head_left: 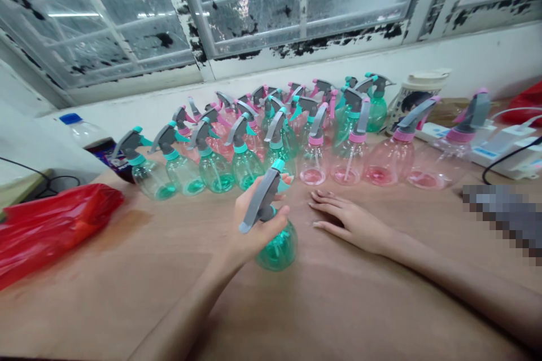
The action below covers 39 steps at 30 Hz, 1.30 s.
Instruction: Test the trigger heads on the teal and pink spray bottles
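My left hand (254, 220) is wrapped round the neck of a green spray bottle (277, 248) with a grey and teal trigger head. That bottle is near the middle of the table, its nozzle pointing away from me. To its right my right hand (347, 219) lies on the tabletop, fingers stretched out, holding nothing. Just beyond both hands runs a front row of spray bottles: clear green ones (218, 172) on the left and clear pink ones (313, 163) on the right. More green and pink bottles stand packed behind, partly hidden.
A red plastic bag (59, 225) lies at the left, near a drink bottle with a blue cap (70, 118). At the right are a patterned cup (417, 98), white power strips (503, 149) with cables and a pixelated dark object (503, 214). Windows line the back wall.
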### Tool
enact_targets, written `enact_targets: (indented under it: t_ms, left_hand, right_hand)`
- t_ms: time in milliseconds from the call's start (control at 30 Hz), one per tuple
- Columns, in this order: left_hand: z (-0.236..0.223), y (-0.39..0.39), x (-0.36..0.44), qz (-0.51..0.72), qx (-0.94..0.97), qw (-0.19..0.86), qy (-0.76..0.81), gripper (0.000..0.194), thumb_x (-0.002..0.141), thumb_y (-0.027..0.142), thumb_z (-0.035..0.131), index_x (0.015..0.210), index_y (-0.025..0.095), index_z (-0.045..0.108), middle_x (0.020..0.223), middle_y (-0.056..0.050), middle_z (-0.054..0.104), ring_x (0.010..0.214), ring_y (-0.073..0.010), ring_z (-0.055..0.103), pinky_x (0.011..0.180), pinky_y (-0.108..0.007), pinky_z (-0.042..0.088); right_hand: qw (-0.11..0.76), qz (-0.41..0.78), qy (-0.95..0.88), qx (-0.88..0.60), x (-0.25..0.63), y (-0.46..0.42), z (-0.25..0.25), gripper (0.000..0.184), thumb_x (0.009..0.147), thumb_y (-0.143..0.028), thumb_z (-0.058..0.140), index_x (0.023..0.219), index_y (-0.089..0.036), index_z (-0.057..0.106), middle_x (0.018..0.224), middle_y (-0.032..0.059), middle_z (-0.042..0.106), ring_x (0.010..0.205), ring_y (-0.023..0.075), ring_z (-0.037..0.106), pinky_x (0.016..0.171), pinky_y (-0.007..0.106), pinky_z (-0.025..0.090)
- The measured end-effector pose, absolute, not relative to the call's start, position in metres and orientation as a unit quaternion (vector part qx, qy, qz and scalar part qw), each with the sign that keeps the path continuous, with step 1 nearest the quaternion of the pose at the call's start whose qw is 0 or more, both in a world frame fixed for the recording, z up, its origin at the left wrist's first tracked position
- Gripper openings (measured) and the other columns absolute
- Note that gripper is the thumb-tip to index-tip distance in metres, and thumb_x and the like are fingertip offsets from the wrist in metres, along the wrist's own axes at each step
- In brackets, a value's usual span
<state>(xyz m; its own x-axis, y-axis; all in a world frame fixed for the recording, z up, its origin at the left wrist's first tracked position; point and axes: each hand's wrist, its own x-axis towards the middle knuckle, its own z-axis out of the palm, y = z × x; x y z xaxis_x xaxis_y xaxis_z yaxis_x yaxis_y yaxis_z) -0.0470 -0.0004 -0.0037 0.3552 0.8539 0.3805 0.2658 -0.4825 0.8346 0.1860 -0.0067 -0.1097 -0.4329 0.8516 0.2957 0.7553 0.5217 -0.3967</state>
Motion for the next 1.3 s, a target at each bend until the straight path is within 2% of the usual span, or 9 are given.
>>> enact_targets:
  t_ms: [200, 500, 633, 800, 933, 1033, 1167, 1300]
  left_hand:
    - [-0.005, 0.000, -0.047, 0.435, 0.747, 0.347, 0.365, 0.038, 0.076, 0.022, 0.060, 0.114, 0.022, 0.059, 0.122, -0.007, 0.067, 0.100, -0.0219, 0.069, 0.078, -0.032, 0.058]
    - [-0.006, 0.001, -0.048, 0.427, 0.746, 0.345, 0.377, 0.040, 0.076, 0.022, 0.060, 0.115, 0.023, 0.060, 0.123, -0.006, 0.067, 0.093, -0.0211, 0.070, 0.079, -0.033, 0.058]
    - [-0.004, 0.000, -0.049, 0.423, 0.755, 0.333, 0.375, 0.041, 0.076, 0.022, 0.060, 0.117, 0.026, 0.060, 0.123, -0.005, 0.066, 0.104, -0.0226, 0.067, 0.079, -0.033, 0.058]
    - [-0.003, 0.000, -0.051, 0.407, 0.747, 0.335, 0.404, 0.042, 0.075, 0.025, 0.063, 0.116, 0.025, 0.059, 0.123, -0.006, 0.066, 0.093, -0.0204, 0.070, 0.080, -0.034, 0.057]
    - [-0.002, -0.001, -0.054, 0.385, 0.741, 0.354, 0.422, 0.052, 0.072, 0.030, 0.068, 0.122, 0.024, 0.056, 0.125, -0.010, 0.064, 0.108, -0.0266, 0.065, 0.084, -0.038, 0.055]
    - [-0.003, -0.003, -0.058, 0.364, 0.742, 0.338, 0.451, 0.061, 0.069, 0.033, 0.071, 0.126, 0.026, 0.052, 0.121, -0.010, 0.065, 0.109, -0.0295, 0.064, 0.087, -0.043, 0.054]
    - [-0.010, -0.007, -0.070, 0.357, 0.762, 0.308, 0.444, 0.066, 0.069, 0.037, 0.071, 0.130, 0.029, 0.046, 0.122, -0.008, 0.063, 0.106, -0.0289, 0.063, 0.089, -0.045, 0.052]
    - [-0.025, -0.016, -0.081, 0.368, 0.772, 0.266, 0.445, 0.059, 0.072, 0.042, 0.070, 0.124, 0.023, 0.049, 0.113, -0.009, 0.064, 0.106, -0.0283, 0.061, 0.092, -0.045, 0.049]
  right_hand:
    - [0.236, 0.104, -0.838, -0.480, 0.185, -0.008, -0.109, 0.052, 0.095, -0.050, 0.046, 0.137, -0.019, 0.053, 0.145, 0.0104, 0.050, 0.137, 0.0273, 0.041, 0.112, 0.048, 0.037]
    - [0.248, 0.106, -0.839, -0.472, 0.187, -0.006, -0.111, 0.051, 0.095, -0.050, 0.047, 0.137, -0.022, 0.053, 0.145, 0.0091, 0.050, 0.136, 0.0275, 0.042, 0.111, 0.049, 0.038]
    - [0.253, 0.106, -0.838, -0.472, 0.186, -0.007, -0.110, 0.050, 0.095, -0.050, 0.047, 0.135, -0.022, 0.055, 0.145, 0.0095, 0.050, 0.136, 0.0279, 0.043, 0.111, 0.050, 0.038]
    - [0.250, 0.109, -0.839, -0.472, 0.184, -0.007, -0.108, 0.050, 0.095, -0.050, 0.047, 0.136, -0.021, 0.054, 0.144, 0.0101, 0.051, 0.136, 0.0276, 0.042, 0.112, 0.050, 0.036]
    - [0.257, 0.110, -0.839, -0.466, 0.185, -0.006, -0.108, 0.050, 0.095, -0.050, 0.047, 0.137, -0.023, 0.053, 0.143, 0.0096, 0.052, 0.136, 0.0279, 0.043, 0.111, 0.051, 0.037]
    - [0.255, 0.109, -0.841, -0.465, 0.185, -0.006, -0.108, 0.051, 0.095, -0.051, 0.046, 0.136, -0.022, 0.054, 0.144, 0.0101, 0.051, 0.136, 0.0280, 0.042, 0.112, 0.050, 0.037]
    - [0.254, 0.109, -0.841, -0.465, 0.185, -0.006, -0.109, 0.052, 0.095, -0.051, 0.045, 0.136, -0.019, 0.054, 0.145, 0.0113, 0.050, 0.137, 0.0280, 0.041, 0.112, 0.049, 0.036]
    - [0.250, 0.108, -0.843, -0.464, 0.185, -0.006, -0.109, 0.051, 0.096, -0.050, 0.044, 0.135, -0.019, 0.054, 0.145, 0.0111, 0.050, 0.137, 0.0275, 0.041, 0.112, 0.050, 0.036]
